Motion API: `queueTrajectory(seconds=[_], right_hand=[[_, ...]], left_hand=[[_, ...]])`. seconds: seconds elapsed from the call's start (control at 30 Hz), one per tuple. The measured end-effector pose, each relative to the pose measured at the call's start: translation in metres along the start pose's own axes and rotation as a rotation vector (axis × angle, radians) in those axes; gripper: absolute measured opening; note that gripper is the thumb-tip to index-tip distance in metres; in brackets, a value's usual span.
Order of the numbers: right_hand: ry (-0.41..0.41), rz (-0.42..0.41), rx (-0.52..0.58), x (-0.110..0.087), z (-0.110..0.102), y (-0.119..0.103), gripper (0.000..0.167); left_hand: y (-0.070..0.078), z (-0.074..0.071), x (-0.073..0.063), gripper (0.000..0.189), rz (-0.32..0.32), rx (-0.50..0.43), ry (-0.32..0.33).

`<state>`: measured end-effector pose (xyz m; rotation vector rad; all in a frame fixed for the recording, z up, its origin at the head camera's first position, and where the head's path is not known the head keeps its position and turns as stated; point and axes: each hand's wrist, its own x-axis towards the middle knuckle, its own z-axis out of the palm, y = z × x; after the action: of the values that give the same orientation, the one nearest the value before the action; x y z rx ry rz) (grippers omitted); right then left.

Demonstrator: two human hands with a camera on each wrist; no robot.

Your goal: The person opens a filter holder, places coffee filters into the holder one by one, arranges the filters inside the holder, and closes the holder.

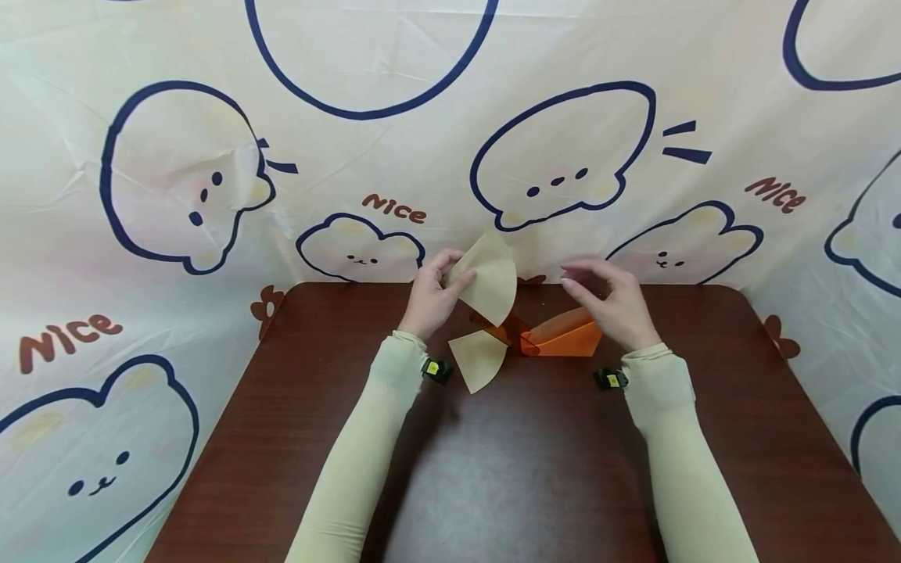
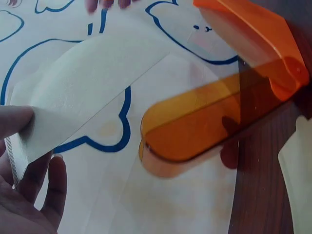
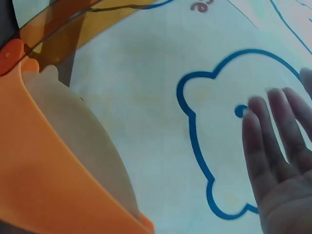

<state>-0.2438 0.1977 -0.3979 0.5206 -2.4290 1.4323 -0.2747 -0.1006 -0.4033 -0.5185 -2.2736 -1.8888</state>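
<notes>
My left hand (image 1: 431,295) pinches a beige, fan-shaped coffee filter paper (image 1: 493,280) by its left edge, thumb in front, raised over the back of the table. In the left wrist view the paper (image 2: 92,83) slants up from the fingertips. A second filter paper (image 1: 480,360) lies on the table below that hand. My right hand (image 1: 618,306) hovers at the right, holding nothing, fingers loosely bent and thumb apart. Beneath it is an orange case (image 1: 568,341), its see-through amber lid (image 2: 190,124) swung open on a hinge. Pale paper (image 3: 92,136) shows inside the case.
A dark brown wooden table (image 1: 514,469) lies under both arms. Cloth with cartoon bears (image 1: 436,156) hangs close behind its back edge and along both sides. Small black wrist cameras (image 1: 438,371) sit at both cuffs.
</notes>
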Motion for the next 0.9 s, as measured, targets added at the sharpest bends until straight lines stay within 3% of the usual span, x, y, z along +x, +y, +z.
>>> queueTrajectory(seconds=[0.3, 0.57, 0.9], right_hand=[[-0.156, 0.071, -0.007, 0.006, 0.03, -0.003, 0.031], [-0.131, 0.051, -0.046, 0.008, 0.043, -0.007, 0.018], [-0.084, 0.019, -0.065, 0.008, 0.037, -0.006, 0.014]], left_hand=[[0.0, 0.014, 0.0, 0.02, 0.024, -0.01, -0.043], [0.003, 0.018, -0.001, 0.021, 0.022, -0.013, -0.081], [0.001, 0.018, -0.003, 0.02, 0.017, 0.054, -0.095]])
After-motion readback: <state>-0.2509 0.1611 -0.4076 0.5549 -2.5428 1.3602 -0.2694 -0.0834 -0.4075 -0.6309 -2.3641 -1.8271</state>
